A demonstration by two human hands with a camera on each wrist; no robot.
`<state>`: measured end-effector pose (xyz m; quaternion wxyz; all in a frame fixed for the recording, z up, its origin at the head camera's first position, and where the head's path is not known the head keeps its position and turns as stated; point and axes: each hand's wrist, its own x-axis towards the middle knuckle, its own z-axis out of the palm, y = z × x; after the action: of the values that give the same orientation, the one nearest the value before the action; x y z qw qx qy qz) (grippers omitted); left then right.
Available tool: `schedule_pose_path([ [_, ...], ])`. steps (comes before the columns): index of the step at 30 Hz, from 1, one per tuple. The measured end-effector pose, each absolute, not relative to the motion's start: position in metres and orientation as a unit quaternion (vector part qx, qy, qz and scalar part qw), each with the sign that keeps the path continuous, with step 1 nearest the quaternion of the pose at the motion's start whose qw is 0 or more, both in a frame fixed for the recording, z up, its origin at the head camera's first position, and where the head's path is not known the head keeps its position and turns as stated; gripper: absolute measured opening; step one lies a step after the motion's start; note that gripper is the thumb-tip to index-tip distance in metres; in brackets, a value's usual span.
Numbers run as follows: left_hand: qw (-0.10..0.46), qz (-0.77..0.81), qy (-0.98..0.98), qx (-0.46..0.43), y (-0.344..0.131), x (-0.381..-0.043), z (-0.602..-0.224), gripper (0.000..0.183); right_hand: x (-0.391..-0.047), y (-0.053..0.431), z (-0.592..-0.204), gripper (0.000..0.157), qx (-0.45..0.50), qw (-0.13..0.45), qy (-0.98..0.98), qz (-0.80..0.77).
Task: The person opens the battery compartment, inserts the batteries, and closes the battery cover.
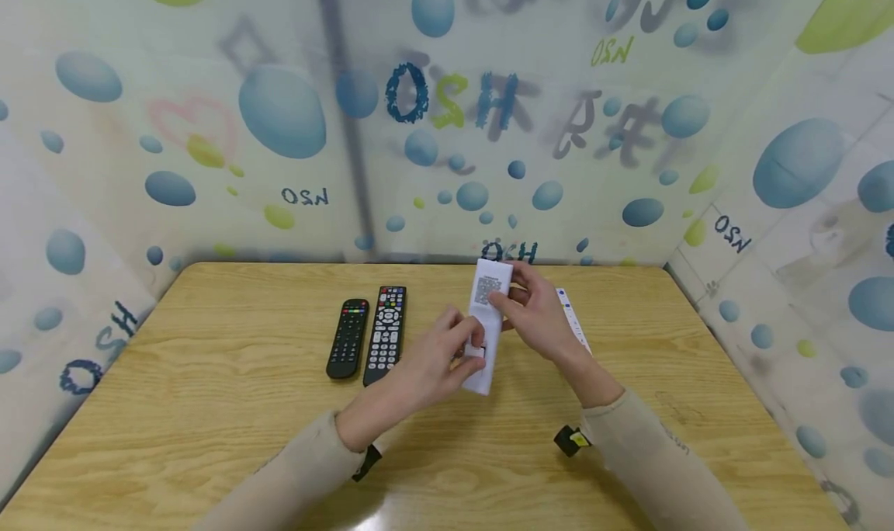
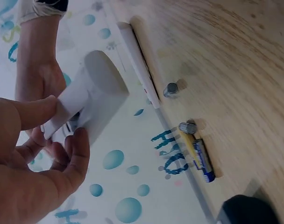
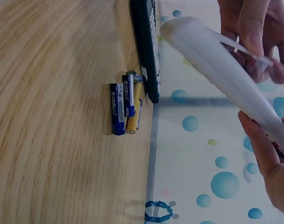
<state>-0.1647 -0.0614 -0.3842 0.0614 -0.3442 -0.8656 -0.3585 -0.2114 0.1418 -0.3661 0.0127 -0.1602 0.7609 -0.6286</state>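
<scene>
A white remote control (image 1: 491, 327) is raised over the table with its back and printed label facing up. My right hand (image 1: 541, 316) grips its upper part, the thumb across the back. At the lower end my left hand (image 1: 441, 354) pinches the white battery cover (image 3: 240, 48), which stands tilted away from the remote's body. The left wrist view shows a gap between this cover and the remote, with part of the battery compartment (image 2: 74, 119) inside. Several small batteries (image 3: 117, 109), blue and yellow, lie on the table below; the head view hides them behind hands and remote.
Two black remotes (image 1: 348, 338) (image 1: 386, 333) lie on the wooden table (image 1: 244, 376), left of my hands. Another white remote (image 1: 574, 321) rests behind my right wrist, partly covered. Patterned curtain-like walls (image 1: 447, 166) rise at the table's back and sides.
</scene>
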Motion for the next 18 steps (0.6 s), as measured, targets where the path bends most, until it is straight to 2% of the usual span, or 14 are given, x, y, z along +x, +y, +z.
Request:
schedule_pose_path([
  [5, 0.045, -0.378, -0.859, -0.341, -0.0595, -0.1637, -0.3813, 0.023, -0.2120, 0.1440, -0.3658, 0.048, -0.155, 0.013, 0.763, -0.627],
  [18, 0.051, -0.430, -0.849, -0.302, -0.0630, -0.1612, -0.3797, 0.022, -0.2130, 0.1456, -0.3676, 0.048, -0.147, 0.011, 0.764, -0.628],
])
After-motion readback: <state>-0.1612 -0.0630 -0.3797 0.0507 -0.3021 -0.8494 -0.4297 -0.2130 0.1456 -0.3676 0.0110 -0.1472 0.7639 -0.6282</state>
